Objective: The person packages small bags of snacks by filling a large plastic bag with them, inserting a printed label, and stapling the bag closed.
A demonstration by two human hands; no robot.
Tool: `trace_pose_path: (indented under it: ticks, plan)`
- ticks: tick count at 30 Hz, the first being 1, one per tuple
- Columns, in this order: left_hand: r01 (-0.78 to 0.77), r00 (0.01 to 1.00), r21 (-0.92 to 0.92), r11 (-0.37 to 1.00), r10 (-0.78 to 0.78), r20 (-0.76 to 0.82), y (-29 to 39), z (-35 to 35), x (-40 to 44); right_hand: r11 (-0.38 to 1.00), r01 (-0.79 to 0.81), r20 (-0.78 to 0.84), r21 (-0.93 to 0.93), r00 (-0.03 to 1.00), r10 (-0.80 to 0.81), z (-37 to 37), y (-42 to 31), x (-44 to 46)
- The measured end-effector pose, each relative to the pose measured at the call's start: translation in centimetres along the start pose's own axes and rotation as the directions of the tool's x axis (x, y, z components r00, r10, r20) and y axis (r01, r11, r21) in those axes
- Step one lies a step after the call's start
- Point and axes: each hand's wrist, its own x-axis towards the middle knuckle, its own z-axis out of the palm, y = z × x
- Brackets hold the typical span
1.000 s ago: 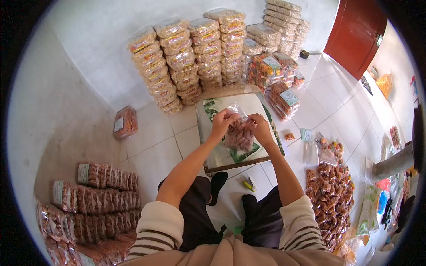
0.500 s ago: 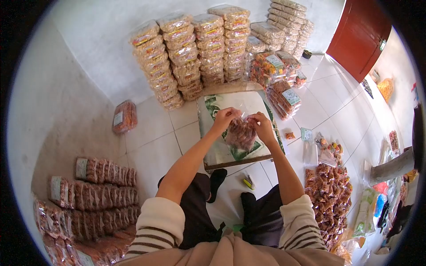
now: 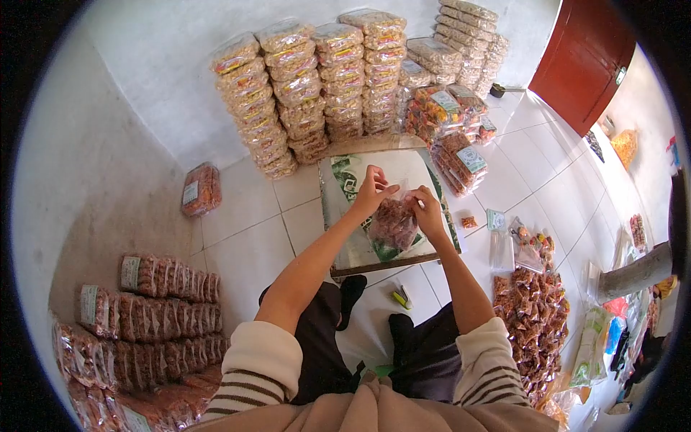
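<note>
A clear plastic bag (image 3: 393, 226) of reddish-brown snacks rests on a low table (image 3: 344, 248) with a white and green top. At the bag's upper right edge, my right hand (image 3: 427, 210) is closed, pinching the plastic. My left hand (image 3: 374, 191) is at the upper left of the bag's mouth, thumb and fingers apart; whether the thumb touches the plastic is hard to see. A small stapler-like tool (image 3: 402, 297) with yellow-green parts lies on the floor between my feet.
Tall stacks of packed snacks (image 3: 291, 86) line the back wall. Filled packs (image 3: 461, 164) stand beyond the table's right corner. A heap of small bags (image 3: 531, 324) lies at right, near flat plastic bags (image 3: 503, 250). Rows of packs (image 3: 169, 317) occupy the left floor.
My left hand has loosened from the bag's mouth, its fingers rising and spreading. My right hand keeps its pinch and has shifted slightly down and right.
</note>
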Motion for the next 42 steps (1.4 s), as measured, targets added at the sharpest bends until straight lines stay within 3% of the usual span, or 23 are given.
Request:
trace_pose_path:
  ticks: [1,3,7,10,12,17,19,22,25,27,28,30,33,37,42]
  plan:
    - [0.0,1.0,-0.001,1.0,0.0,-0.001,0.0,-0.1,0.0,1.0,0.016,-0.005,0.001,1.0,-0.016,-0.1,-0.1,0.0]
    - [-0.189,0.982,0.261,0.947,0.185,0.039,0.6,-0.4,-0.1,1.0,0.009,-0.02,0.01,1.0,-0.009,0.2,0.2,0.0]
    - [-0.17,0.977,0.423,0.89,0.207,-0.043,2.2,0.0,-1.3,0.999,0.036,-0.037,0.018,0.999,-0.035,0.5,1.0,0.1]
    - [-0.213,0.967,0.551,0.807,0.257,-0.003,2.5,-0.3,-1.7,0.998,0.052,-0.058,-0.033,0.997,-0.054,0.5,0.9,0.1]
    - [-0.328,0.939,0.592,0.736,0.323,0.118,2.7,-0.4,-2.2,0.999,0.037,-0.067,-0.003,0.997,-0.037,0.6,1.2,0.2]
    - [-0.367,0.93,0.542,0.756,0.312,0.194,3.0,0.3,-3.3,0.997,-0.042,-0.075,0.058,0.996,0.047,0.1,1.5,0.3]
    - [-0.353,0.935,0.526,0.774,0.276,0.221,2.3,0.3,-3.3,0.997,0.075,-0.096,-0.028,0.992,-0.077,-0.1,1.4,0.4]
    - [-0.328,0.944,0.519,0.79,0.292,0.152,2.2,0.6,-3.1,0.996,0.07,-0.124,-0.046,0.989,-0.075,0.1,1.2,0.4]
    - [-0.224,0.974,0.473,0.852,0.211,0.083,2.9,1.3,-3.4,0.998,0.047,-0.136,-0.052,0.989,-0.053,0.1,1.1,0.5]
    - [-0.109,0.987,0.21,0.972,0.131,-0.089,3.8,1.9,-3.6,0.998,0.04,-0.137,-0.04,0.989,-0.046,0.2,1.1,0.5]
    - [-0.108,0.988,0.209,0.972,0.129,-0.089,4.5,1.9,-3.8,0.999,0.033,-0.139,-0.026,0.99,-0.036,0.2,1.1,0.4]
    - [-0.162,0.932,0.736,0.658,0.348,-0.105,5.5,1.9,-4.0,1.0,0.015,-0.151,0.012,0.988,-0.013,0.4,1.2,0.4]
    - [-0.252,0.932,0.705,0.663,0.363,-0.008,4.1,1.9,-4.0,0.999,0.036,-0.174,0.009,0.984,-0.034,0.5,1.1,0.3]
    - [-0.292,0.913,0.704,0.648,0.408,0.003,3.9,2.6,-4.4,0.999,0.052,-0.175,0.001,0.983,-0.051,0.2,1.1,0.2]
    - [-0.321,0.931,0.501,0.804,0.364,0.013,2.5,2.8,-3.9,0.997,0.082,-0.178,0.003,0.981,-0.08,0.5,0.9,0.2]
